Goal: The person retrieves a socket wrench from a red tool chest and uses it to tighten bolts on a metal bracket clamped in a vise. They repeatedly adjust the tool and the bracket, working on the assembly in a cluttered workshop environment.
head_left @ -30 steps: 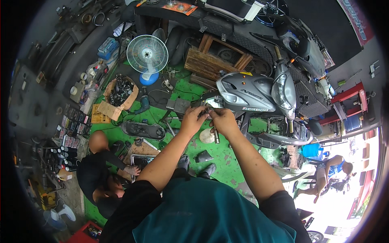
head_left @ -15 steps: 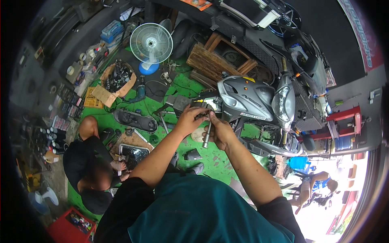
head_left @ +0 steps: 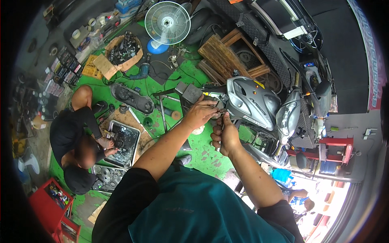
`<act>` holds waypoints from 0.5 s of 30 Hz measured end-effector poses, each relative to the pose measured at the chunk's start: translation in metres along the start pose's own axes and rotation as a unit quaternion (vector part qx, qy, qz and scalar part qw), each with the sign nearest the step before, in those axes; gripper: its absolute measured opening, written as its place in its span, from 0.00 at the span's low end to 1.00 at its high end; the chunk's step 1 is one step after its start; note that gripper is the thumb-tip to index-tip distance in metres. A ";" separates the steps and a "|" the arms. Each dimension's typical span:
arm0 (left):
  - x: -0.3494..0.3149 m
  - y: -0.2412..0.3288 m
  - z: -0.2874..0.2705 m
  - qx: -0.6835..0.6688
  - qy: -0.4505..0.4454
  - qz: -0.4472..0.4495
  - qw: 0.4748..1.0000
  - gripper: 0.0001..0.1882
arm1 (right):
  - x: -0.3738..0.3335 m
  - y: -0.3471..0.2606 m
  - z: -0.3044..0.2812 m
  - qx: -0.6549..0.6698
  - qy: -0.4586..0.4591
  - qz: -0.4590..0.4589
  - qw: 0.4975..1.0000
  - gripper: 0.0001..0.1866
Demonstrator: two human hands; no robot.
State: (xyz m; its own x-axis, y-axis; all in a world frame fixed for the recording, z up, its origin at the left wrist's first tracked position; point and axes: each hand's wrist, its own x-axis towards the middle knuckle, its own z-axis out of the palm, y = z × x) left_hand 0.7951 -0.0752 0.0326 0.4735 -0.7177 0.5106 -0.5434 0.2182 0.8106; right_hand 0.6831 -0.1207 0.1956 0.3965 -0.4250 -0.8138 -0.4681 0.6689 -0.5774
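My right hand [head_left: 227, 135] is closed round the handle of a metal socket wrench [head_left: 221, 114], mostly hidden in the fist. The tool's head points away from me, at the rear of a grey scooter [head_left: 253, 99]. My left hand [head_left: 199, 115] has its fingers stretched out and close together, the tips resting by the wrench's head. Whether they touch the wrench or the scooter part under it I cannot tell. Just beyond the left hand, a dark block-shaped part [head_left: 190, 92] rests on a metal stand [head_left: 165, 115].
At left a co-worker [head_left: 73, 137] crouches over a black tray [head_left: 123, 143]. A red tool cabinet [head_left: 48, 204] is at lower left. Beyond stand a fan [head_left: 167, 23], a box of parts [head_left: 133, 56], a blue drill [head_left: 144, 71] and a wooden crate [head_left: 221, 54]. Another person [head_left: 300, 198] sits at right.
My right hand has raised the wrench from hanging downward and now grips it against the scooter's rear. My left hand has moved slightly right beside it. The view has shifted.
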 end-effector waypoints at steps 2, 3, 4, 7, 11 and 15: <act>0.000 -0.003 0.001 0.008 0.003 0.008 1.000 0.10 | 0.000 -0.005 -0.006 -0.031 -0.011 0.016 0.999 0.25; -0.001 -0.003 0.002 0.011 0.000 0.006 1.000 0.10 | 0.000 -0.007 -0.009 -0.046 -0.013 0.026 0.999 0.25; -0.001 -0.004 0.002 0.015 0.004 0.017 1.000 0.10 | 0.000 -0.010 -0.013 -0.071 -0.007 0.021 0.997 0.26; -0.001 -0.004 0.006 0.023 0.022 0.020 0.999 0.11 | 0.000 -0.020 -0.025 -0.172 -0.005 0.024 0.985 0.27; 0.000 -0.007 0.006 0.021 0.017 0.045 0.999 0.11 | 0.007 -0.024 -0.039 -0.317 -0.007 -0.038 0.948 0.28; 0.000 -0.006 0.002 0.018 0.005 0.046 0.999 0.11 | 0.017 -0.027 -0.053 -0.436 0.021 -0.089 0.895 0.31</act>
State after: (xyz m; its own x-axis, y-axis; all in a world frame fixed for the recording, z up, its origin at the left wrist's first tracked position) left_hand 0.7967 -0.0781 0.0274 0.4283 -0.6887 0.5850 -0.6094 0.2578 0.7498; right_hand 0.6601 -0.1782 0.1938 0.5045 -0.5116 -0.6955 -0.8464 -0.1338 -0.5155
